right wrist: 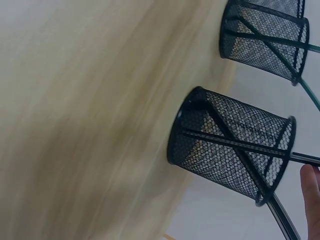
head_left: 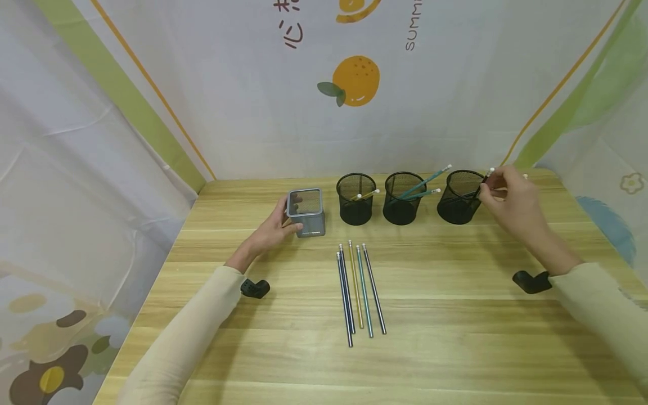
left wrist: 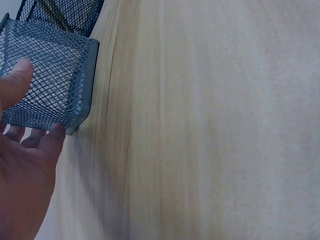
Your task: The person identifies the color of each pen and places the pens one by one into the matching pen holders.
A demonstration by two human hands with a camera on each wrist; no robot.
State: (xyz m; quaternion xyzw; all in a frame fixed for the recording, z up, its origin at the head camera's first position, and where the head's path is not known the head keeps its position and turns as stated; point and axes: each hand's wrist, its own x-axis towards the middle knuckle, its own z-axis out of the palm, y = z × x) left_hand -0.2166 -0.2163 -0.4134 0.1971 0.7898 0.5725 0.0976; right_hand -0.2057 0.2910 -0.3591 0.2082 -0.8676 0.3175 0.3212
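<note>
My left hand (head_left: 268,232) holds a grey square mesh pen holder (head_left: 311,226) at its left side, thumb across the front and fingers behind. In the left wrist view, the thumb lies against the mesh wall (left wrist: 52,75). On the right, my right hand (head_left: 517,201) pinches a black pencil (head_left: 485,180) near its white eraser. That pencil's lower end is inside the right-hand black round mesh cup (head_left: 450,212), which looks slightly tilted. Through the mesh in the right wrist view, a second dark pencil (right wrist: 282,217) crosses it; only one fingertip (right wrist: 311,187) shows there.
A middle mesh cup (head_left: 399,215) holds teal pencils (head_left: 430,177), and a left mesh cup (head_left: 355,215) holds yellow ones (head_left: 372,193). Several pencils, including a yellow pencil (head_left: 356,284) and a teal pencil (head_left: 365,292), lie on the wooden table (head_left: 445,349). A printed cloth (head_left: 243,112) hangs behind.
</note>
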